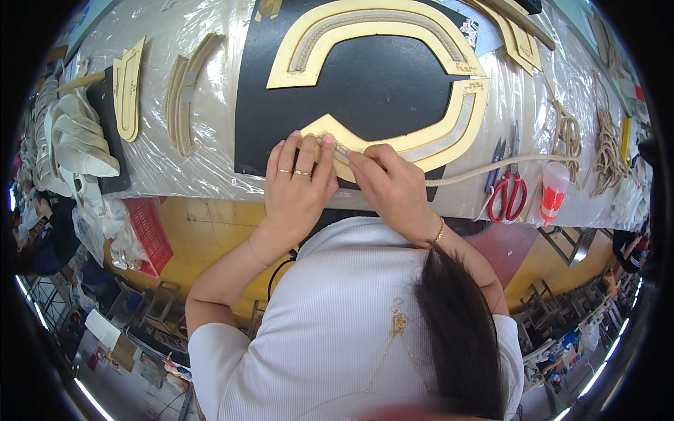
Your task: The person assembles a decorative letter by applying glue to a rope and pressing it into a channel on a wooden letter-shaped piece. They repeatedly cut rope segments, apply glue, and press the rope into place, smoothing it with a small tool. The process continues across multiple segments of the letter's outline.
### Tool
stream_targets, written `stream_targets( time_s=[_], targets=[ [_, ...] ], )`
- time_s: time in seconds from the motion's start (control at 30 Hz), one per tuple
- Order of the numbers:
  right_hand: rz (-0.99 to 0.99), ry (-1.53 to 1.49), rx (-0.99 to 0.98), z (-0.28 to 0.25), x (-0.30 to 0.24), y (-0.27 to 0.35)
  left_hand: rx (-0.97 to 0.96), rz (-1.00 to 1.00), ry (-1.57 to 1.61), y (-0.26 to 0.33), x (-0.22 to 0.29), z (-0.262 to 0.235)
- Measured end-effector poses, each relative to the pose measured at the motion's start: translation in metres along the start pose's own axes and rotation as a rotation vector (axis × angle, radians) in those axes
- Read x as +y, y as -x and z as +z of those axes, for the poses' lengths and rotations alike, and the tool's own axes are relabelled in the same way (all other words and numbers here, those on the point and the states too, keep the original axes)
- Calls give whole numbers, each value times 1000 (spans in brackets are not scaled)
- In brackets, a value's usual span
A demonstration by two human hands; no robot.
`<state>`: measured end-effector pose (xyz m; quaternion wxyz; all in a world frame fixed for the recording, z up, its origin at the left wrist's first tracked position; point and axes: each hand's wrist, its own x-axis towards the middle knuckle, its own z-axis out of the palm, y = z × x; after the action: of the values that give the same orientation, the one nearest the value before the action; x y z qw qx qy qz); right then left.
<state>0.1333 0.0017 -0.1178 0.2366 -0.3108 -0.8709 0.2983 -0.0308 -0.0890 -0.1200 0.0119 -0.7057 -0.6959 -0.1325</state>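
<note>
A curved, cream-yellow template with a slot lies on a black mat in front of me. My left hand rests on its left end, fingers stretched out and fingertips pressing on the template and a braided beige cord in the slot. Beside it, my right hand is closed in a pinch at the slot, on the beige cord, which trails off to the right. My fingers cover part of the cord and slot. A matching template with a braided strip in its slot lies just beyond.
Red-handled scissors, blue-handled snips and a red-and-clear squeeze bottle lie on the right. Coiled cord is behind them. On the left are curved braided strips, a narrow template and white sculpted pieces.
</note>
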Motion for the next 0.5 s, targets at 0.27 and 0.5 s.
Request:
stream_targets(
  time_s=[0.27, 0.5],
  targets=[
    [-33, 37, -9, 2, 1, -1, -16, -32, 82, 10, 7, 9],
    [-22, 35, -56, 1, -1, -4, -20, 14, 280, 16, 14, 12]
  ],
)
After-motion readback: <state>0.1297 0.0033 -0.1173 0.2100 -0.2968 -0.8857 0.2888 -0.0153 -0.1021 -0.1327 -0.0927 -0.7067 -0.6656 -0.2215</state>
